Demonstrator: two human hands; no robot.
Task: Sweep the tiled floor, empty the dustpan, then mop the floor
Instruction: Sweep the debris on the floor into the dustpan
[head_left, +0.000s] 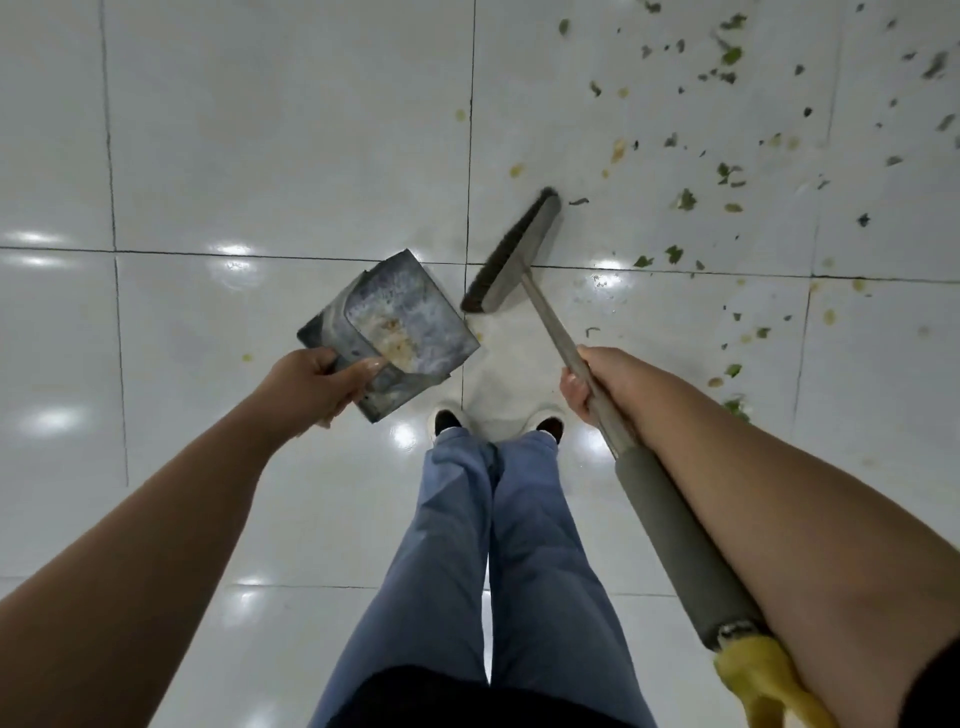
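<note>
Sweeping stage, barely begun. Left hand (317, 382) grasps the worn grey metal dustpan (389, 332) by its rear edge, thumb over the top, pan held at centre frame above the glossy white tiled floor (260, 156); whether its lip touches the tile I cannot tell. Right hand (597, 384) is clenched round the thin metal handle of the long-handled dark-bristled broom (511, 254), head just right of the pan. Green and yellow leaf scraps (727, 171) lie scattered over the upper right, well apart from the pan. Best practice, by my reading: reach past the farthest scraps, draw short overlapping strokes toward the pan, set its lip flat on the tile, keep bristles low so nothing flicks away
</note>
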